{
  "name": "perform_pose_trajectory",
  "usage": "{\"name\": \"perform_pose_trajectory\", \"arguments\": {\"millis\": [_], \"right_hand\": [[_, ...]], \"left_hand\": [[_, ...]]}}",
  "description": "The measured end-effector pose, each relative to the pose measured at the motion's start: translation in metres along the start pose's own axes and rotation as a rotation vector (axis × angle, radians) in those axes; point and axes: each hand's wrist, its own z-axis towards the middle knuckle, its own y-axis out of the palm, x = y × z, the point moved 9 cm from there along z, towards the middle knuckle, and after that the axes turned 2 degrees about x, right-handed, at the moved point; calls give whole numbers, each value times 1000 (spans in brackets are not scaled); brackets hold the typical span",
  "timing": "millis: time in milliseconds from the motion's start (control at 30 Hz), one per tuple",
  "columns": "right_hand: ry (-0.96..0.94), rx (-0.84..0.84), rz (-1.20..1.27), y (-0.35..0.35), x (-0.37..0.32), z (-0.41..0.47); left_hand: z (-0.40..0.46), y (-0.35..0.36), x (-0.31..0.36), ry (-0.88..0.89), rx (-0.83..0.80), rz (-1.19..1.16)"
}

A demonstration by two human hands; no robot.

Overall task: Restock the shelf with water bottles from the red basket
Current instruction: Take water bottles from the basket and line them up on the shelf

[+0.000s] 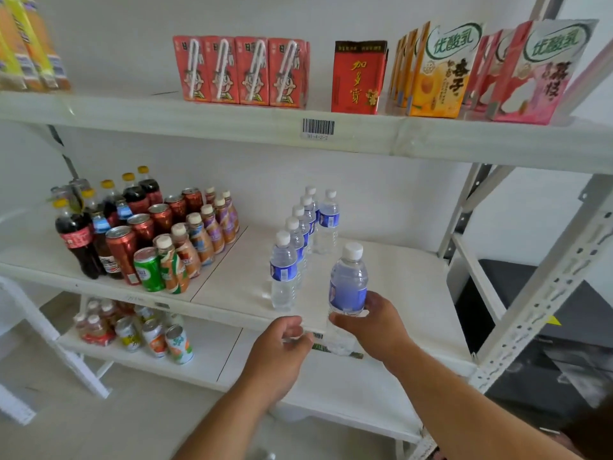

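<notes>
My right hand (371,323) grips a clear water bottle (348,280) with a blue label and white cap, upright at the front edge of the middle shelf (398,277). To its left stands a row of several matching water bottles (300,234) running back toward the wall, with one more bottle (327,220) beside the row at the rear. My left hand (282,346) hovers just below the shelf edge, fingers loosely curled and holding nothing. The red basket is out of view.
Cola bottles, cans and milk-tea bottles (142,234) crowd the left of the middle shelf. Drink cartons (431,68) line the upper shelf. Cans (156,336) sit on the lower shelf. A metal upright (547,287) rises at right, with a dark box (564,327) behind it.
</notes>
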Motion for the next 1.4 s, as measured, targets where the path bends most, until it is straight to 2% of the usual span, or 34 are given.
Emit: {"name": "perform_pose_trajectory", "arguments": {"millis": [200, 500, 767, 967, 1400], "right_hand": [[24, -3, -19, -3, 17, 111], [19, -47, -91, 35, 28, 236], [22, -49, -56, 50, 40, 258], [45, -114, -81, 54, 51, 262], [132, -114, -104, 74, 44, 297]], "left_hand": [[81, 40, 22, -51, 35, 2], [172, 77, 31, -120, 108, -9], [197, 88, 33, -153, 129, 23], [204, 93, 44, -143, 151, 49], [218, 93, 44, -159, 197, -32]]}}
